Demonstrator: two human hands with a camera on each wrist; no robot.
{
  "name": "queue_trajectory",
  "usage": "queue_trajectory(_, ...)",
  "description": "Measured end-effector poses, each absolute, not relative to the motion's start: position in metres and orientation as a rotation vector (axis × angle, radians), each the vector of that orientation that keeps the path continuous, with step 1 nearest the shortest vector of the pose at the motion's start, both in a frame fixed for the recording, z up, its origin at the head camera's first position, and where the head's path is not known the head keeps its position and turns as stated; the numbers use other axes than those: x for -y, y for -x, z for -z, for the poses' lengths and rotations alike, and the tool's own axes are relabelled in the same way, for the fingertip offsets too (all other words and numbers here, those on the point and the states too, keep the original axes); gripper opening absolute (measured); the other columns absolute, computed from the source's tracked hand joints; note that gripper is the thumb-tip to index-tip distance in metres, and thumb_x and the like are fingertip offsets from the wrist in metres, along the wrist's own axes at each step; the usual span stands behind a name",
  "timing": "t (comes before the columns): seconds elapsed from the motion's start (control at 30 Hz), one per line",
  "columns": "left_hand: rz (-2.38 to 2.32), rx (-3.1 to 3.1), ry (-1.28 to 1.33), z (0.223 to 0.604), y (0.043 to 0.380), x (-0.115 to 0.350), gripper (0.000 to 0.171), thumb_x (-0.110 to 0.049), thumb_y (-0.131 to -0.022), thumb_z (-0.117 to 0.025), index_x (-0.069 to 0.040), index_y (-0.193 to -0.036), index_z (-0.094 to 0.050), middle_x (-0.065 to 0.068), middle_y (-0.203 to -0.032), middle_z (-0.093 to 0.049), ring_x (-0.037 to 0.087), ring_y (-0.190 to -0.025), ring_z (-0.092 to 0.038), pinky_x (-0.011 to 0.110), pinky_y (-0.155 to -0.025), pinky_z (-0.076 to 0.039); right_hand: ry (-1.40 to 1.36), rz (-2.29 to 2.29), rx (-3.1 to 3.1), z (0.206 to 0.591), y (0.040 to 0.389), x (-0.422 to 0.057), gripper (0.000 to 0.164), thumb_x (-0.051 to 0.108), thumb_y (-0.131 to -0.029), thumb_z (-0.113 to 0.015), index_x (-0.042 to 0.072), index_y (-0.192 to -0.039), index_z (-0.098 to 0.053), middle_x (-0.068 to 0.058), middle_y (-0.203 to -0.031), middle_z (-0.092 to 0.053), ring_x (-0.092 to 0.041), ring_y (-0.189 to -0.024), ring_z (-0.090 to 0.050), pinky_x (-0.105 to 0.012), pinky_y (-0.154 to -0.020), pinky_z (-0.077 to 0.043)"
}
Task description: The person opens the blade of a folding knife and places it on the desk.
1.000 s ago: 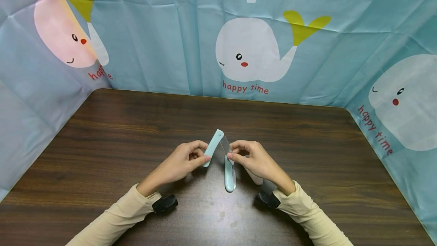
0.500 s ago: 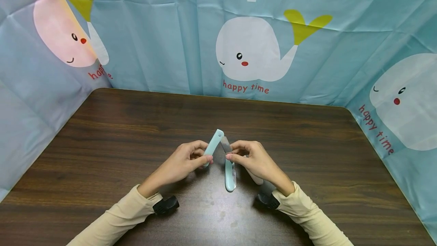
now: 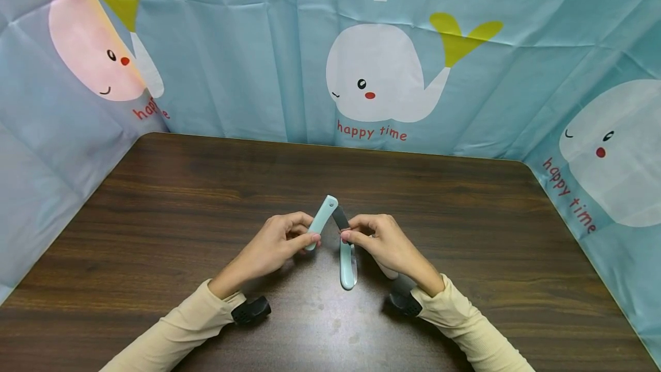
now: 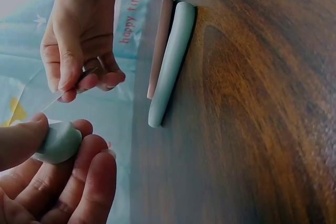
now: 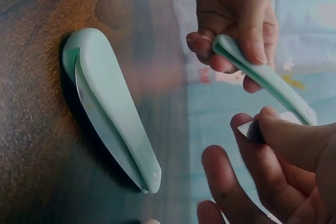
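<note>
In the head view my left hand [image 3: 284,240] pinches the mint-green handle [image 3: 321,220] of a folding knife between thumb and fingers. My right hand [image 3: 379,240] grips the knife's blade [image 3: 341,218] near its pointed tip, thumb against fingers. Blade and handle meet at the pivot on top, spread like an upside-down V. A second mint-green folding knife [image 3: 348,266] lies on the table between the hands. The right wrist view shows this second folding knife [image 5: 113,103] with its blade folded mostly into the handle.
A pale, long item [image 3: 388,271] lies partly hidden under my right hand; in the left wrist view a pinkish-brown bar [image 4: 160,51] sits beside the green knife. The dark wood table [image 3: 217,182] meets a blue whale-print curtain [image 3: 232,73] at its back edge.
The blade's face has gone from bright to dark, and the held knife has shifted very slightly. Both hands keep their hold; the knife on the table stays put.
</note>
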State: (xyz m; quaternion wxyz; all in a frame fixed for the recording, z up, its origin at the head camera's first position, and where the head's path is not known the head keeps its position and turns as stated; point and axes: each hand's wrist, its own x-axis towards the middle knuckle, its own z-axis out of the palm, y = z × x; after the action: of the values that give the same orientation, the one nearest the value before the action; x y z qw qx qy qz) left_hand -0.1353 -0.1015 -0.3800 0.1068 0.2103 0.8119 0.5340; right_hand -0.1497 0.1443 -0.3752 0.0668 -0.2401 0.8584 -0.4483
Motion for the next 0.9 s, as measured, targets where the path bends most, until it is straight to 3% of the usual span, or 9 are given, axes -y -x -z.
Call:
queue_trajectory(0.23,-1.578,-2.403,-0.609,0.379,0.134,0.102,0.020,-0.013,-0.096,-0.064,0.002,-0.110,-0.063,0.016,-0.086,-0.071,0.017,-0.070,-0.065,0.026,-0.065,-0.055,0.708,1.348,-2.606,0.371,0.151,-0.149,0.012,0.019,-0.094,-0.069,0.009,-0.097,-0.075,-0.002,-0.086,-0.075,-0.006,-0.079,-0.066,-0.025,-0.070,-0.055)
queue_trajectory(0.47,-1.553,-2.411,-0.592,0.377,0.134,0.103,0.018,-0.013,-0.098,-0.062,0.000,-0.110,-0.064,0.016,-0.082,-0.069,0.025,-0.069,-0.064,0.025,-0.062,-0.053,0.675,1.345,-2.638,0.369,0.156,-0.157,0.013,0.019,-0.092,-0.071,0.008,-0.098,-0.076,-0.006,-0.085,-0.075,-0.019,-0.076,-0.065,-0.025,-0.069,-0.053)
queue_trajectory(0.63,-1.525,-2.423,-0.620,0.377,0.135,0.104,0.018,-0.013,-0.098,-0.061,-0.001,-0.111,-0.065,0.015,-0.081,-0.068,0.016,-0.065,-0.060,0.023,-0.059,-0.049,0.658,1.349,-2.663,0.368,0.159,-0.161,0.012,0.018,-0.092,-0.071,0.009,-0.099,-0.076,-0.007,-0.086,-0.075,-0.017,-0.074,-0.066,-0.025,-0.068,-0.052)
queue_trajectory(0.9,-1.467,-2.447,-0.650,0.376,0.136,0.104,0.016,-0.011,-0.099,-0.058,-0.002,-0.110,-0.065,0.013,-0.078,-0.067,0.013,-0.062,-0.055,0.022,-0.056,-0.045,0.669,1.355,-2.716,0.369,0.164,-0.167,0.010,0.017,-0.092,-0.071,0.011,-0.098,-0.076,-0.003,-0.091,-0.075,-0.011,-0.075,-0.063,-0.025,-0.068,-0.051)
